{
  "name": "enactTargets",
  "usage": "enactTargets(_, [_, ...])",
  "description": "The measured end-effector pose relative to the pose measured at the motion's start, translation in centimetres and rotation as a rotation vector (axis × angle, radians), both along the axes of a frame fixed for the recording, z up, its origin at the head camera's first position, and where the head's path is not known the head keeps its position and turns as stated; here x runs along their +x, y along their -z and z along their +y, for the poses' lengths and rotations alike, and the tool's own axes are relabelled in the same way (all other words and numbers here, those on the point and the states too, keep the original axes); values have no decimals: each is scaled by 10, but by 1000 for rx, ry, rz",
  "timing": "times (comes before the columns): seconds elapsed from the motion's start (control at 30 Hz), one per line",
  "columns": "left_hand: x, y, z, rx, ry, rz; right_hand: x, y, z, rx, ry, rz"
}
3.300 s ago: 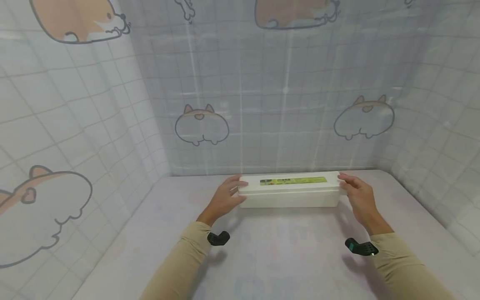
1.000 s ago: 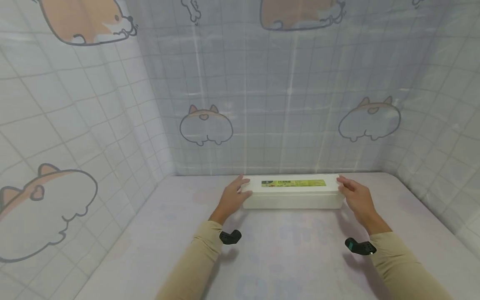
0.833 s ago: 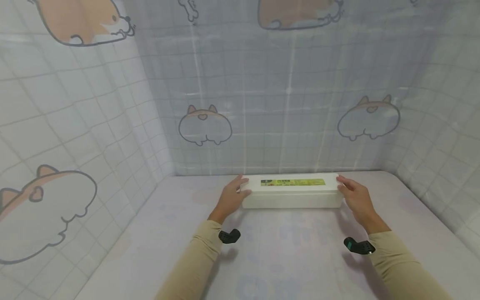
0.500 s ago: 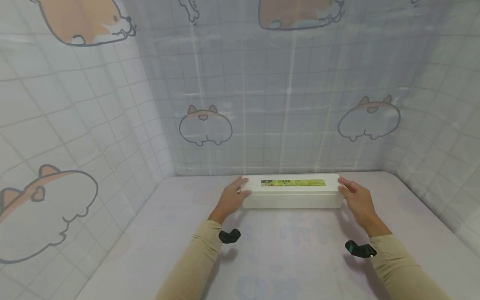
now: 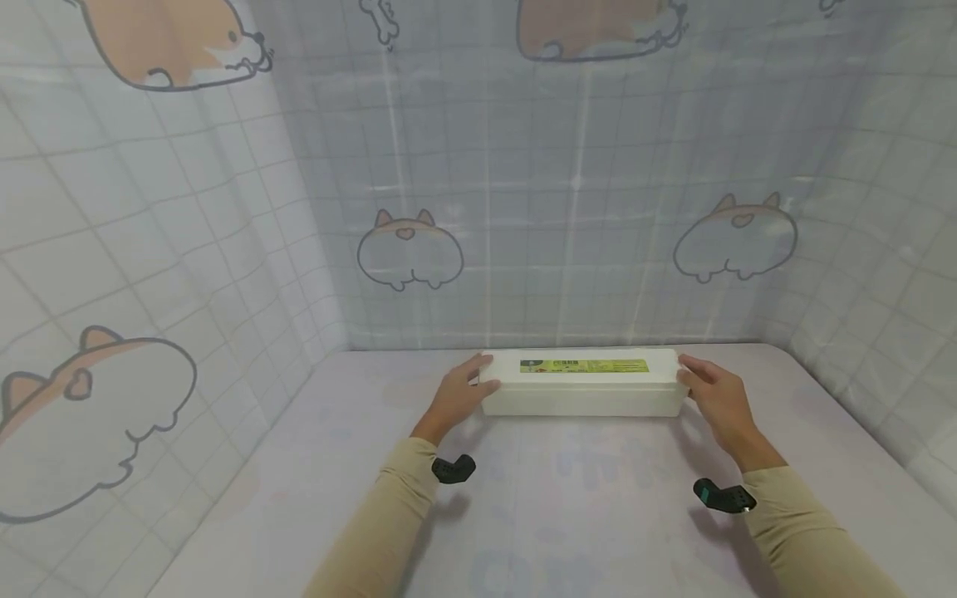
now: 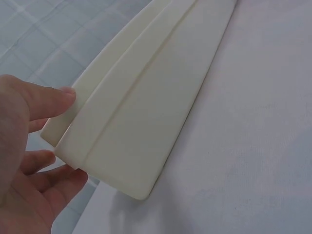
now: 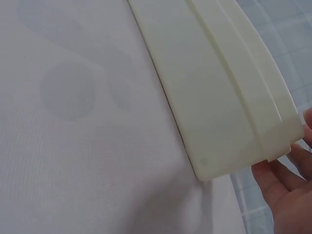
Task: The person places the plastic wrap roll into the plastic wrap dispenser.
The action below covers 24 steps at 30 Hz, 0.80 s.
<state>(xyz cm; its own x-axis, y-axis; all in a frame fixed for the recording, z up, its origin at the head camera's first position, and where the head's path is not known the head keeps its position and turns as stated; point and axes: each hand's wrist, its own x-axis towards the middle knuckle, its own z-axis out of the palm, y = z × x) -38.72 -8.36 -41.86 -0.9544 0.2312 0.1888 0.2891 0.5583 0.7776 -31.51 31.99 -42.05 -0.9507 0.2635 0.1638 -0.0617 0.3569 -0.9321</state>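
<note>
A long white lidded box [image 5: 581,402] with a green-and-yellow label [image 5: 583,365] on its lid lies crosswise near the back of the table. My left hand [image 5: 456,394] grips its left end. In the left wrist view the thumb [image 6: 54,101] of that hand lies on the lid's edge, and the fingertips [image 6: 68,181] sit under the rim at the end. My right hand [image 5: 719,403] holds the opposite end. Its fingers [image 7: 273,183] reach beneath the rim there in the right wrist view; its thumb is mostly out of frame. The box's contents are hidden.
A pale cloth with faint prints covers the table [image 5: 561,507]. Sheets with a grid and dog drawings [image 5: 410,253] hang close behind the box and along both sides. Each wrist wears a black device [image 5: 453,469].
Both hands stay at the box's two ends throughout. The head view has shifted slightly since the oldest frame. Over the last half second my right hand has edged a little to the right.
</note>
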Motion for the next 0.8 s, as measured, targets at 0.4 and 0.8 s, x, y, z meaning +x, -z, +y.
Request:
enactTargets(0.4, [2, -3, -4, -22, -7, 51, -1, 0, 6, 26, 45, 22])
enactTargets(0.8, [8, -13, -3, -97, 18, 221, 9, -14, 12, 251, 50, 57])
